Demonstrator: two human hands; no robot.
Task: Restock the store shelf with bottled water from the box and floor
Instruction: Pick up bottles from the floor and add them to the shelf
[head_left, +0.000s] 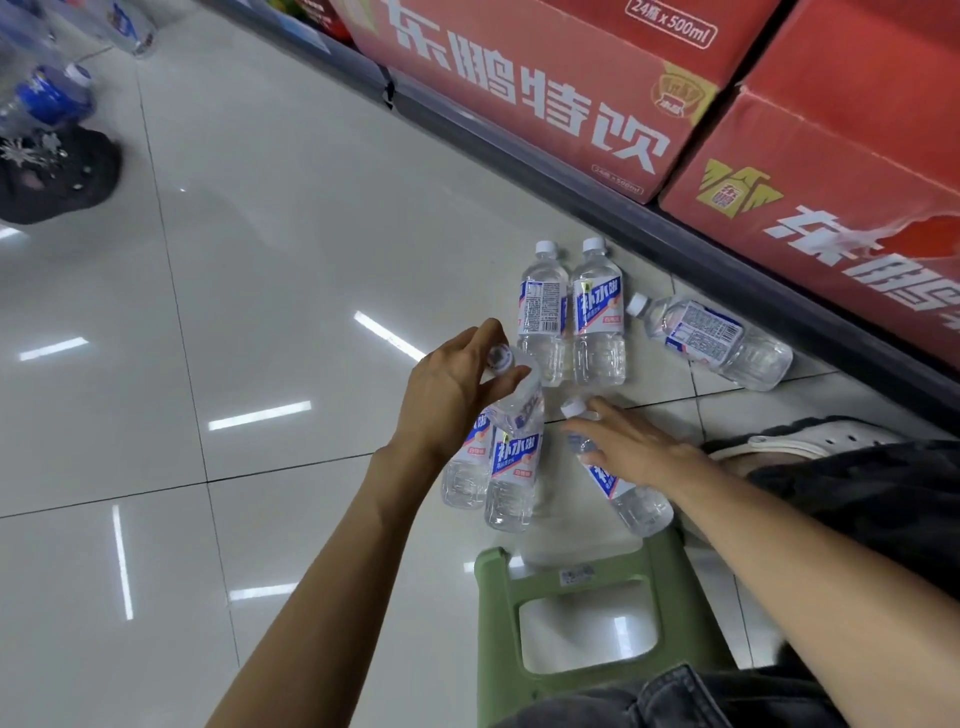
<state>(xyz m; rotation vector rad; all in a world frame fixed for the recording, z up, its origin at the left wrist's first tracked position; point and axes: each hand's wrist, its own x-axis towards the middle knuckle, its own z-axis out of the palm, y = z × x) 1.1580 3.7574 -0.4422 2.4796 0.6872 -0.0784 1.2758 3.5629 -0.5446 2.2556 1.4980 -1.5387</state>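
Observation:
Several clear water bottles with white caps and blue-and-white labels lie on the glossy tile floor. My left hand grips one bottle by its neck, lifted above two bottles lying side by side. My right hand rests over another lying bottle, fingers spread on its upper part. Two more bottles lie together farther off, and one bottle lies slanted near the shelf base.
Red drink cartons fill the bottom shelf along the right. A green plastic stool stands under me. My shoe is at the right. At the far left are packed bottles and another person's dark shoe.

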